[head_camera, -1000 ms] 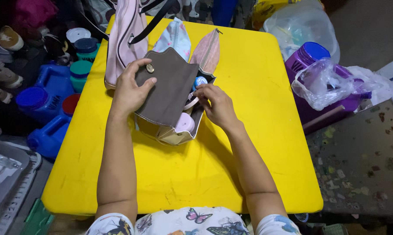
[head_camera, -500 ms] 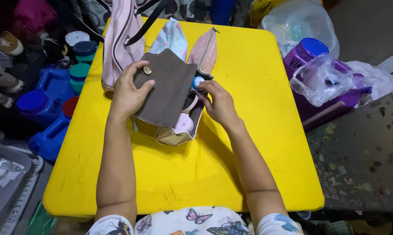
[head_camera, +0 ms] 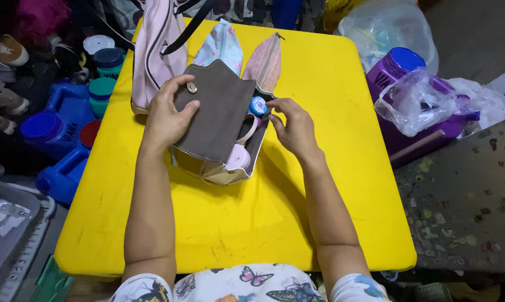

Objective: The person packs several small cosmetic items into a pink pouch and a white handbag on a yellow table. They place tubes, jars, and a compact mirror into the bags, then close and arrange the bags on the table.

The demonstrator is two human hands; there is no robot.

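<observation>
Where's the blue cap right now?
Head view: the blue cap sits at the brown bag's open right edge, just left of the right hand's fingertips, below the pink pouch.

Bag (head_camera: 216,120) contents mostly flap-hidden

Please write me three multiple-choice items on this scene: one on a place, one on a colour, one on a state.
1. Where does the left hand rest?
A. On the brown flap of the small bag
B. On the purple container
C. On the bare table

2. What colour is the table?
A. Green
B. Yellow
C. White

3. How does the small bag stand?
A. Zipped shut
C. Turned upside down
B. Open, with its flap lifted

Answers:
1 A: the fingers lie on the flap by its round snap.
2 B: the bare top is bright yellow.
3 B: a blue cap and a pale pink container show inside, by the right hand.
</observation>
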